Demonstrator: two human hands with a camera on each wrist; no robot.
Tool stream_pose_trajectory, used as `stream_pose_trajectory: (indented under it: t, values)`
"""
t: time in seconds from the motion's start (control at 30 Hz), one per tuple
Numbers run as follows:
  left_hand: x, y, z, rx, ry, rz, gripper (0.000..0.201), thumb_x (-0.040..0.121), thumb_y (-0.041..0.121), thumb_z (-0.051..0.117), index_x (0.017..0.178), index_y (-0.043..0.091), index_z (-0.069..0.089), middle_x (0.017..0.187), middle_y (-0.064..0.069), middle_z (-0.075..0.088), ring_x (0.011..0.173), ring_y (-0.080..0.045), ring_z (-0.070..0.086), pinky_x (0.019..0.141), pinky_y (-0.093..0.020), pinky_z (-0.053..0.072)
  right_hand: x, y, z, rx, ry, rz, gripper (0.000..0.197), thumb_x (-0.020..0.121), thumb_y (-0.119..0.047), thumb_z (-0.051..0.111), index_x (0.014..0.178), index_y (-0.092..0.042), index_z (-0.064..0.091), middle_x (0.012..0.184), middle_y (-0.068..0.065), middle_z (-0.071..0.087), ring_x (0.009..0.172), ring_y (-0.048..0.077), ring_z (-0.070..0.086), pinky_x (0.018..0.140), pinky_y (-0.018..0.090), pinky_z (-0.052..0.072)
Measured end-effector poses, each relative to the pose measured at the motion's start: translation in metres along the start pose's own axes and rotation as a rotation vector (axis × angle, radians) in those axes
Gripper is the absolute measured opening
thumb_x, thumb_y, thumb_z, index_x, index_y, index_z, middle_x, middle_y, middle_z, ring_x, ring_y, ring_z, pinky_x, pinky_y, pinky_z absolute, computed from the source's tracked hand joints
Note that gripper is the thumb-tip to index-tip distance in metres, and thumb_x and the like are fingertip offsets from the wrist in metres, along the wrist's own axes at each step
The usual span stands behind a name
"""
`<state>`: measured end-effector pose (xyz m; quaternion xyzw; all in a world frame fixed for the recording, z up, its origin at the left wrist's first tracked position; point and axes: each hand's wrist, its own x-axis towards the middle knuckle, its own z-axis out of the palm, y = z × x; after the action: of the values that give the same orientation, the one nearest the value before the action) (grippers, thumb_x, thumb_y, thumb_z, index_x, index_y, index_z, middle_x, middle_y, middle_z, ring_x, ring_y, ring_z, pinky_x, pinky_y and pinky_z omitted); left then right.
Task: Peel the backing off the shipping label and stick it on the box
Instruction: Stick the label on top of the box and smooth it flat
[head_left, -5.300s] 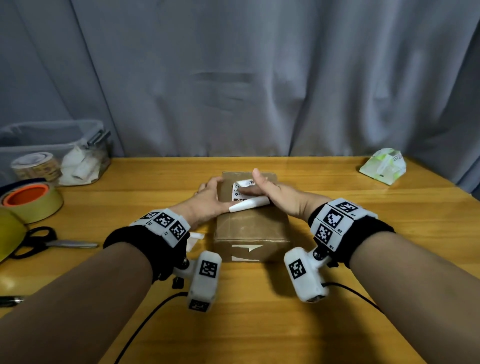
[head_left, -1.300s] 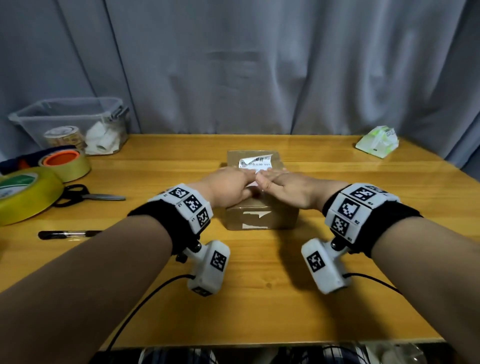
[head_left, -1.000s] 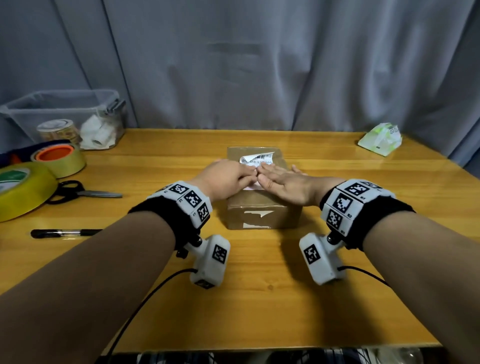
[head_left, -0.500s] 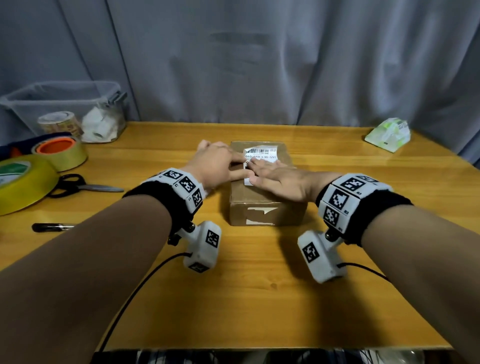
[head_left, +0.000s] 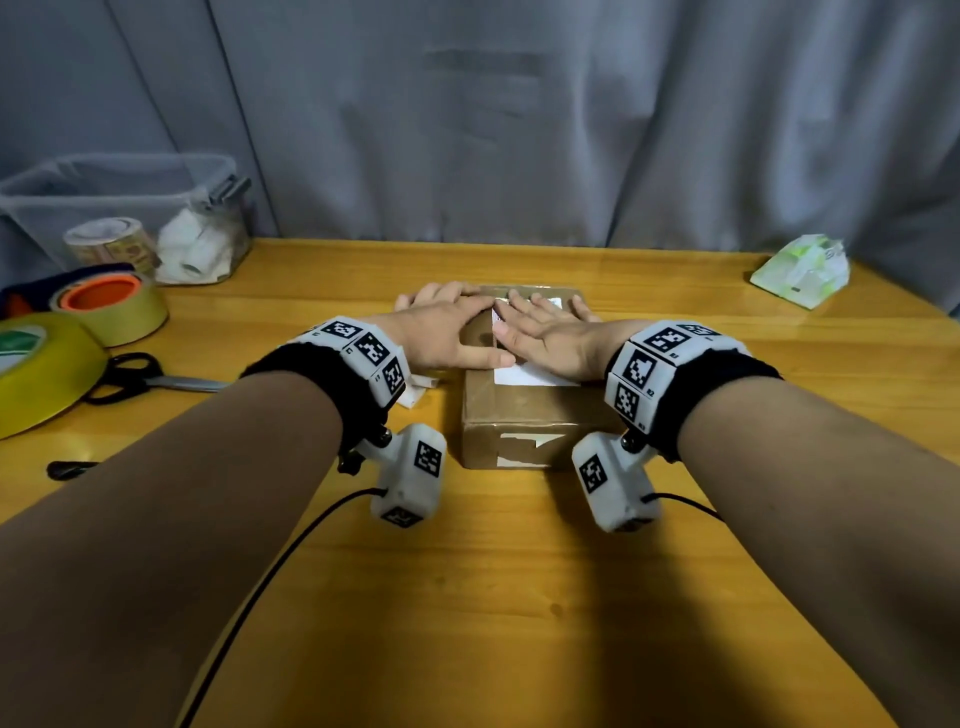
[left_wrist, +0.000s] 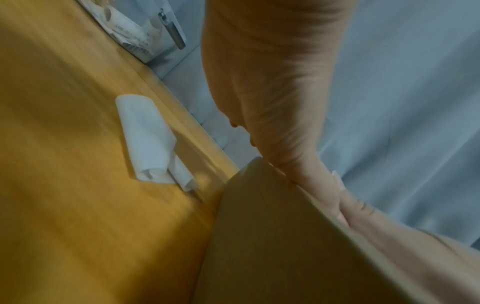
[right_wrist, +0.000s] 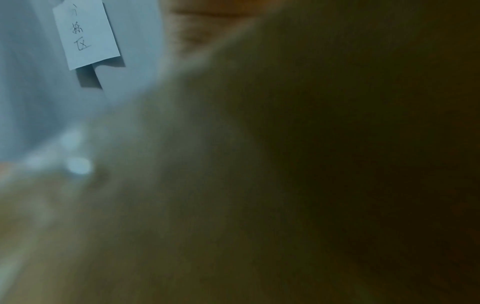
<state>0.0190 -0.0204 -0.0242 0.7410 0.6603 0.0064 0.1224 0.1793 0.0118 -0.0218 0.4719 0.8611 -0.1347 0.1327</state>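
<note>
A small brown cardboard box (head_left: 519, 415) stands mid-table. The white shipping label (head_left: 535, 375) lies flat on its top, mostly covered. My right hand (head_left: 545, 332) lies palm-down on the label with straight, spread fingers. My left hand (head_left: 447, 327) rests flat over the box's left top edge, thumb (head_left: 485, 358) stretched onto the top beside the label. In the left wrist view the left hand (left_wrist: 272, 102) lies along the box edge (left_wrist: 298, 236). The peeled backing (left_wrist: 148, 142) lies curled on the table left of the box, also showing under my left wrist as a white scrap (head_left: 418, 392). The right wrist view is blurred and dark.
At the left lie tape rolls (head_left: 111, 309), a big yellow roll (head_left: 36, 369), scissors (head_left: 140, 376), a pen (head_left: 67, 469) and a clear bin (head_left: 130, 208). A green-white packet (head_left: 800, 270) sits far right. Grey curtain behind the wooden table (head_left: 493, 597).
The label was curled and lifted at the far end a second ago; now it lies flat. Both hands have flattened and slid forward over the box top.
</note>
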Motion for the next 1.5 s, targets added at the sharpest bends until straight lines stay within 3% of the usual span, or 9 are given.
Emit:
stream_pose_trajectory:
  t: [0.23,0.43,0.57,0.7,0.8,1.1,1.3,1.4,1.5]
  values:
    - [0.005,-0.006,0.006,-0.046,-0.083,-0.025,0.088,0.078,0.07,0.044,0.149,0.037,0.004,0.159,0.015,-0.005,0.147,-0.024,0.002,0.115,-0.047,0.008,0.012,0.009,0.002,-0.023,0.063,0.062,0.063,0.095,-0.054,0.001,0.151,-0.026,-0.008,0.16,-0.009,-0.014,0.148,0.012,-0.011,0.117,0.051,-0.015]
    - [0.002,-0.002,0.0,0.037,-0.114,-0.034,0.087,0.077,0.073,0.042,0.148,0.038,0.007,0.16,0.014,-0.001,0.146,-0.023,0.004,0.116,-0.047,0.005,0.012,0.014,0.005,-0.046,0.117,0.209,0.066,0.094,-0.057,0.003,0.151,-0.026,-0.007,0.16,-0.009,-0.013,0.148,0.019,-0.012,0.112,0.058,-0.02]
    - [0.002,0.02,-0.012,0.147,-0.018,0.06,0.076,0.086,0.067,0.03,0.148,0.023,0.02,0.16,0.004,0.011,0.148,-0.018,0.0,0.119,-0.045,-0.002,0.011,0.012,0.005,0.043,0.126,0.239,0.061,0.096,-0.05,0.009,0.15,-0.027,-0.008,0.159,-0.01,-0.016,0.147,0.024,-0.016,0.115,0.059,-0.012]
    - [0.002,0.043,0.004,0.143,-0.196,0.137,0.086,0.088,0.066,0.018,0.149,0.012,-0.01,0.161,-0.005,-0.011,0.148,-0.017,-0.011,0.121,-0.036,-0.007,0.011,0.016,0.005,0.027,0.123,0.092,0.057,0.101,-0.03,0.015,0.15,-0.009,-0.004,0.16,0.01,-0.013,0.147,0.026,-0.017,0.12,0.05,-0.007]
    - [0.011,0.042,0.005,0.208,-0.22,0.111,0.093,0.085,0.07,0.016,0.148,0.01,-0.014,0.16,-0.006,-0.014,0.148,-0.017,-0.013,0.121,-0.035,-0.006,0.008,0.019,0.004,0.042,0.12,0.072,0.054,0.102,-0.025,0.012,0.15,-0.005,-0.001,0.16,0.011,-0.01,0.147,0.022,-0.016,0.12,0.046,-0.011]
    - [0.028,0.031,0.0,0.177,-0.182,0.056,0.075,0.088,0.064,0.002,0.149,0.022,-0.012,0.159,0.007,-0.016,0.147,-0.012,-0.015,0.119,-0.048,-0.011,0.003,0.02,0.005,0.021,0.126,0.041,0.059,0.1,-0.026,0.016,0.149,-0.004,-0.008,0.161,0.007,-0.01,0.147,0.014,-0.017,0.12,0.037,-0.014]
    - [0.038,0.024,0.005,0.004,-0.146,-0.127,0.063,0.089,0.066,0.011,0.147,0.042,-0.003,0.158,0.007,-0.022,0.147,-0.023,-0.014,0.118,-0.054,-0.005,-0.008,0.017,0.002,0.098,0.126,0.057,0.056,0.102,-0.031,0.01,0.151,-0.007,-0.005,0.161,0.004,-0.01,0.146,0.014,-0.017,0.115,0.028,-0.016]
    - [0.038,0.021,0.008,-0.183,-0.047,-0.145,0.058,0.097,0.051,0.023,0.15,0.032,0.008,0.161,-0.004,-0.007,0.149,-0.026,0.006,0.12,-0.042,0.011,-0.005,0.025,0.0,0.179,0.098,0.047,0.055,0.103,-0.033,0.015,0.152,-0.014,-0.002,0.161,0.001,-0.01,0.146,0.016,-0.018,0.115,0.028,-0.014]
    - [0.035,0.016,0.01,-0.245,0.115,-0.121,0.053,0.101,0.034,0.026,0.15,0.016,0.017,0.16,-0.007,0.016,0.148,-0.022,0.013,0.121,-0.035,0.013,-0.005,0.039,-0.005,0.315,0.041,0.009,0.058,0.102,-0.036,0.027,0.152,-0.02,0.004,0.161,0.0,-0.01,0.148,0.018,-0.014,0.117,0.03,-0.008]
